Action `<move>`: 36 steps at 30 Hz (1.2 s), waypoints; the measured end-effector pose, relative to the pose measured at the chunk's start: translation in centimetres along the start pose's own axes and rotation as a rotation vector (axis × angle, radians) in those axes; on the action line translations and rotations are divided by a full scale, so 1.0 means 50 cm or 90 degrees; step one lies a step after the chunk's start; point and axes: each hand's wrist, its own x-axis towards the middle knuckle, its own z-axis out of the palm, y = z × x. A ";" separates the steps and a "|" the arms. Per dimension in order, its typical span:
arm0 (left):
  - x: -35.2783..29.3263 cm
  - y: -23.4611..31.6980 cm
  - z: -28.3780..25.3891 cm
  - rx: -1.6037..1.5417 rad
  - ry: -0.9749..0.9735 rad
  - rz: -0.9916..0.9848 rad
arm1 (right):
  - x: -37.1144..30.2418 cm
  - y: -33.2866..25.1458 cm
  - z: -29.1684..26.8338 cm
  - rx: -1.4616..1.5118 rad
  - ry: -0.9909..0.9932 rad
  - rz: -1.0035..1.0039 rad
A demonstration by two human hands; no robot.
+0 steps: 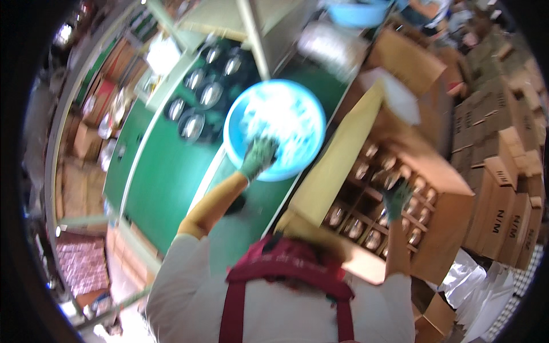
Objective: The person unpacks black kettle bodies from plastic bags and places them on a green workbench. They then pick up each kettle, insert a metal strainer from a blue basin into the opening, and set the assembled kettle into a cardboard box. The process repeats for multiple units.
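My left hand [260, 157], in a green glove, reaches over the near rim of a round light-blue basin [231, 140]. Its fingertips are against a bright heap of white, shiny pieces [283, 117], too glaring to name. My right hand [397, 197], also in a green glove, is down inside an open cardboard carton [452, 183]. Cardboard dividers split the carton into cells, many with shiny, clear glass-like pieces [354, 228]. The right fingers touch or hover just over the cells. Blur hides whether either hand grips anything.
Several round, clear glass-like pieces [210, 94] stand in dark holders on the green worktable [166, 183], left of the basin. A metal post [254, 40] rises behind it. Stacked cartons [497, 211] line the right side. Another blue basin [360, 12] sits at the back.
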 end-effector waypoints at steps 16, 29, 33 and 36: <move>-0.082 0.106 -0.236 -0.915 0.058 -0.155 | -0.203 -0.242 -0.286 1.045 -0.183 0.288; -0.400 0.147 -0.420 -0.653 0.437 -0.155 | -0.058 -0.575 -0.517 0.928 -0.127 -0.064; -0.443 0.146 -0.403 -0.568 0.373 -0.245 | -0.063 -0.598 -0.510 0.917 -0.067 -0.200; -0.435 0.174 -0.397 -0.927 0.530 -0.383 | -0.064 -0.604 -0.529 0.850 -0.070 -0.289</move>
